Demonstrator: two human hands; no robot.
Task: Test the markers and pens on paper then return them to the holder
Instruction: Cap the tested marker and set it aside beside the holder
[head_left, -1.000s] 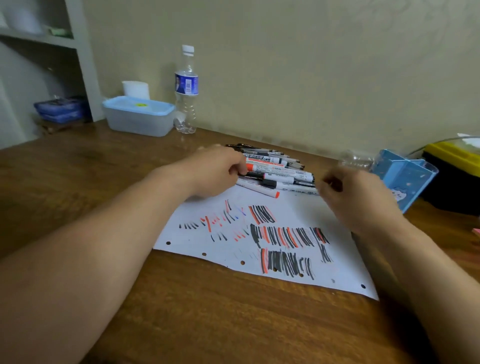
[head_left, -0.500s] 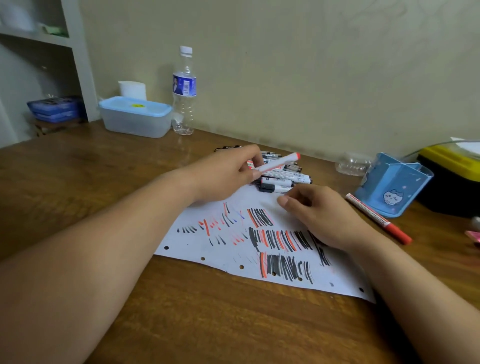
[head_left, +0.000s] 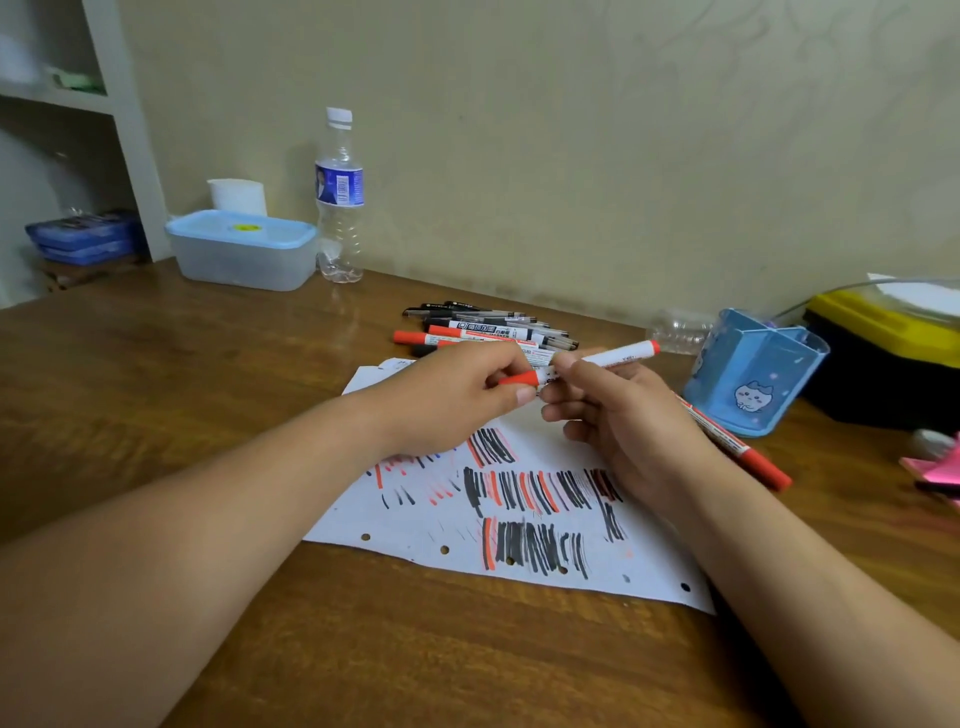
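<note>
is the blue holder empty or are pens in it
Looks empty: no pens stick out of the blue holder, only its inner dividers show.

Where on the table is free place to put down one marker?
The table is bare left of the paper, toward the plastic box, and along its near edge. Crowded: the marker pile behind the paper, and the red marker beside the holder.
</note>
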